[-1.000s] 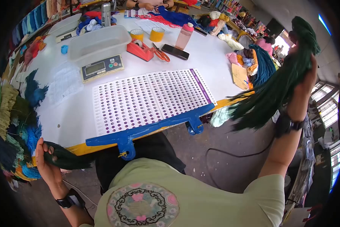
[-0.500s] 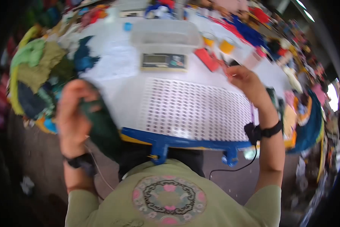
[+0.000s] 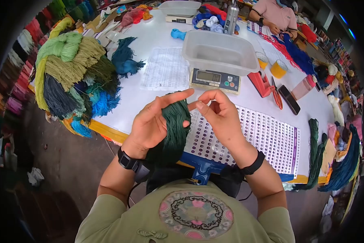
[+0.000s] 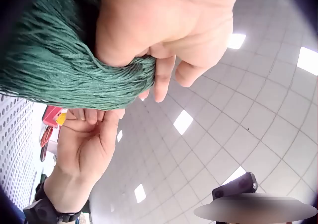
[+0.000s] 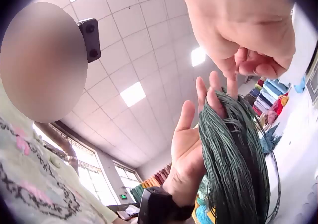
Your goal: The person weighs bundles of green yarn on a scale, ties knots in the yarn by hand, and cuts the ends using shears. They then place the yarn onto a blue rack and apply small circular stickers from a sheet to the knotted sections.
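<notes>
A dark green skein (image 3: pixel 176 127) hangs from my left hand (image 3: pixel 151 123), passing between its fingers, with the index finger extended above it. My right hand (image 3: pixel 222 119) is beside the skein's top, thumb and index tips together close to the left fingertips; whether they pinch a strand cannot be made out. In the left wrist view the skein (image 4: pixel 74 60) spreads from the left hand (image 4: pixel 164 25), and the right hand (image 4: pixel 84 149) is below its edge. The right wrist view has bent right fingers (image 5: pixel 248 60) over the skein (image 5: pixel 233 154).
A scale (image 3: pixel 216 79) and clear tray (image 3: pixel 220 52) stand beyond the hands. A perforated card (image 3: pixel 250 137) lies under a blue clamp (image 3: pixel 202 168). Coloured skeins (image 3: pixel 72 73) heap at left; green skeins (image 3: pixel 315 154) lie at right, beyond scissors (image 3: pixel 277 98) and a phone (image 3: pixel 289 100).
My right hand has let go of a green skein at the right and moved in beside the left hand. The left hand has risen with its skein to the front middle.
</notes>
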### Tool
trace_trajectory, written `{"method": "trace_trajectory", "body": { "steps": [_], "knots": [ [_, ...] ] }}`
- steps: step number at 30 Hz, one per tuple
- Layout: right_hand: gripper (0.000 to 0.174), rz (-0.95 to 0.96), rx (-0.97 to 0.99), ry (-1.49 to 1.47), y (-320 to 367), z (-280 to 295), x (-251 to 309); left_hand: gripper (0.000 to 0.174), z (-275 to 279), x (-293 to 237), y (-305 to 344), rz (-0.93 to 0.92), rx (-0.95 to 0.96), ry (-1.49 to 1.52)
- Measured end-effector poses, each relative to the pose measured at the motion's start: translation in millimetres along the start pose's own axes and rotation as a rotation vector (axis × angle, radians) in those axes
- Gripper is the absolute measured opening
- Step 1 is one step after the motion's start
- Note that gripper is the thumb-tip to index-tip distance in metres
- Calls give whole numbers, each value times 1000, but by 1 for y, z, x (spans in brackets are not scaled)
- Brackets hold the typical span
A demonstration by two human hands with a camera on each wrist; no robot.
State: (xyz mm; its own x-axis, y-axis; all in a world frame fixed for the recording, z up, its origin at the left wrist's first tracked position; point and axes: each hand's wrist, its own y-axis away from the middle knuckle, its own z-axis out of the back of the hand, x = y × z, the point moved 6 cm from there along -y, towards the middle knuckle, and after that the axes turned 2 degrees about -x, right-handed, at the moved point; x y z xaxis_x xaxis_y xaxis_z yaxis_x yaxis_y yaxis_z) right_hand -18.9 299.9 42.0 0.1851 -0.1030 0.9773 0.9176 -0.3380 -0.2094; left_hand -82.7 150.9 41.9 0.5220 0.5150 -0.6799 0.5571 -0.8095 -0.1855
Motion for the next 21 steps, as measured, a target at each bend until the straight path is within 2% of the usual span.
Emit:
{"method": "trace_trajectory", "body": {
  "steps": [2, 5, 8, 10, 11, 13, 14, 15, 16, 17, 18, 19, 20, 21],
  "knots": [
    [14, 32, 46, 49, 3, -6, -2, 68, 2, 7, 0, 83, 18, -160],
    [15, 40, 114, 45, 4, -13, -9, 73, -1, 9, -2, 74, 41, -255],
    [12, 5, 66, -32, 4, -13, -15, 72, -4, 9, -4, 68, 48, -216],
    [11, 117, 46, -13, 4, -8, -9, 66, -1, 7, 1, 99, 23, -156],
    [11, 115, 48, -7, 5, -4, -7, 62, 4, 6, 6, 133, -5, -97],
    [10, 255, -154, -46, 10, 26, 12, 55, 31, -9, 31, 164, -29, -60],
    [9, 105, -238, -288, 13, 43, 19, 52, 45, -14, 44, 199, -52, -31],
    [9, -48, -325, -529, 20, 63, 28, 53, 49, -32, 54, 90, -164, 27],
    [8, -81, -290, -524, 26, 93, 38, 46, 62, -58, 63, -49, -290, -137],
    [11, -98, -235, -549, 30, 125, 50, 40, 63, -82, 69, -117, -267, -42],
    [11, -117, -324, -467, 36, 160, 63, 33, 76, -112, 80, -256, -383, -103],
    [16, -105, -429, -308, 42, 189, 84, 31, 89, -137, 91, -301, -309, 92],
    [21, -75, -536, -186, 46, 228, 103, 35, 94, -164, 103, -380, -272, 126],
    [25, 9, -522, -36, 48, 265, 131, 40, 99, -191, 115, -457, -230, 161]
  ]
}}
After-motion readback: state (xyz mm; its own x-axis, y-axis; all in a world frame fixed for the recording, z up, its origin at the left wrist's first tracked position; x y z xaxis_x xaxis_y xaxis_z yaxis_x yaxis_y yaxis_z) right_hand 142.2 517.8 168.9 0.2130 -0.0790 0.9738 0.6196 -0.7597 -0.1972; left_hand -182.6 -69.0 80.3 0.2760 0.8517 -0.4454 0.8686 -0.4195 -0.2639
